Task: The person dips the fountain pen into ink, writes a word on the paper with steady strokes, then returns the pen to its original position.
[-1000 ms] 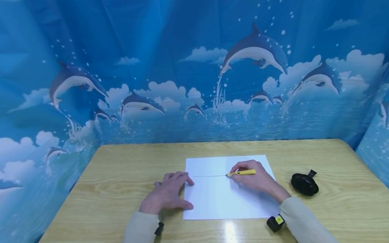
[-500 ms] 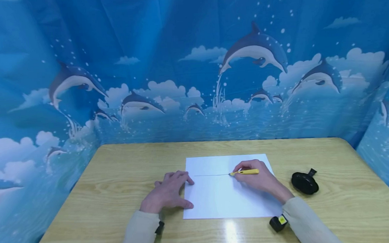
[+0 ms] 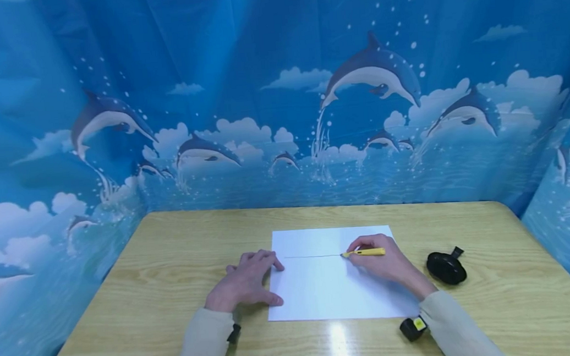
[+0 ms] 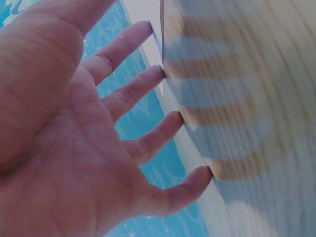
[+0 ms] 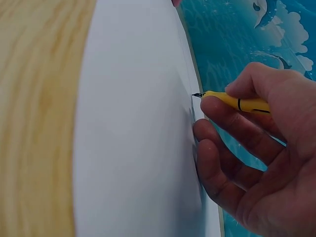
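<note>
A white sheet of paper (image 3: 318,294) lies on the wooden table, with a thin dark line (image 3: 310,257) running across its upper part. My right hand (image 3: 382,259) pinches a yellow fountain pen (image 3: 369,252) between thumb and fingers. In the right wrist view, the nib of the fountain pen (image 5: 224,98) touches the paper at the end of the line. My left hand (image 3: 245,283) is spread at the paper's left edge, its thumb and index fingertips on the sheet. In the left wrist view, the other fingertips (image 4: 173,121) rest on the table.
A small black dish with a tab handle (image 3: 446,268) sits on the table (image 3: 171,252) right of the paper. Black wrist cameras (image 3: 413,328) are strapped under both sleeves. A blue dolphin-printed curtain (image 3: 259,91) hangs behind the table and at both sides.
My right hand has slid a little to the right with the fountain pen, and the drawn line has grown longer behind the nib. The left hand and paper stay put.
</note>
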`<state>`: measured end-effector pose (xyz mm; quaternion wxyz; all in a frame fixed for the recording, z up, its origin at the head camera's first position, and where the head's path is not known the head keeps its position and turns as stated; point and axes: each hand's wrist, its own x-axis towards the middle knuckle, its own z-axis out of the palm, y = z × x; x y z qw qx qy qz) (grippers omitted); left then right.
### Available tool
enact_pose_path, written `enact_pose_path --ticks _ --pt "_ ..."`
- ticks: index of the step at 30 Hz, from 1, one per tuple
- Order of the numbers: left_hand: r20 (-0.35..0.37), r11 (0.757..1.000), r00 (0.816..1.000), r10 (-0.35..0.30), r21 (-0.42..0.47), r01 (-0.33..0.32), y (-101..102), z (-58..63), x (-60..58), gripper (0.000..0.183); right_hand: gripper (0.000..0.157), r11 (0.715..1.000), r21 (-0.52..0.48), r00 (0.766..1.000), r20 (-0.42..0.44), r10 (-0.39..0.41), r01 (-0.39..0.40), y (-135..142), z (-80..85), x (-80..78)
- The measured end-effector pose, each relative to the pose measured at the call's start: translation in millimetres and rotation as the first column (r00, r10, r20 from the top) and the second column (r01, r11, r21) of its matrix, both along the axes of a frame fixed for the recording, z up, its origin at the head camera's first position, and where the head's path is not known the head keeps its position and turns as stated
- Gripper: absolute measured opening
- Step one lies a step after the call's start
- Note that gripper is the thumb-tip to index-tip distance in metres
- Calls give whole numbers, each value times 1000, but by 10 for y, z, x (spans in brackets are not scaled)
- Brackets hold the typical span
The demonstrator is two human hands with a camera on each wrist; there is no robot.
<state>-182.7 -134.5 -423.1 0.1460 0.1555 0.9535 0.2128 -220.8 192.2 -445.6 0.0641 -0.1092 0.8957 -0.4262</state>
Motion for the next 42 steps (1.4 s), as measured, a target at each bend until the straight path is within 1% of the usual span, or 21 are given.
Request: enact_pose_path --ticks 13,26,36,42 --pt "-1 1000 1000 0 -1 0 3 -6 -9 57 11 1000 21 1000 -15 -15 16 97 5 19" --pt "-1 1000 1000 -2 -14 2 9 -13 -23 56 12 999 33 999 8 -43 43 133 12 19" --pt "-1 1000 1000 7 -31 -7 15 -5 -28 56 12 998 42 999 8 -41 41 142 44 36" --pt "2 999 1000 10 -39 -10 20 -5 -36 56 12 998 48 999 6 -44 44 169 34 39"
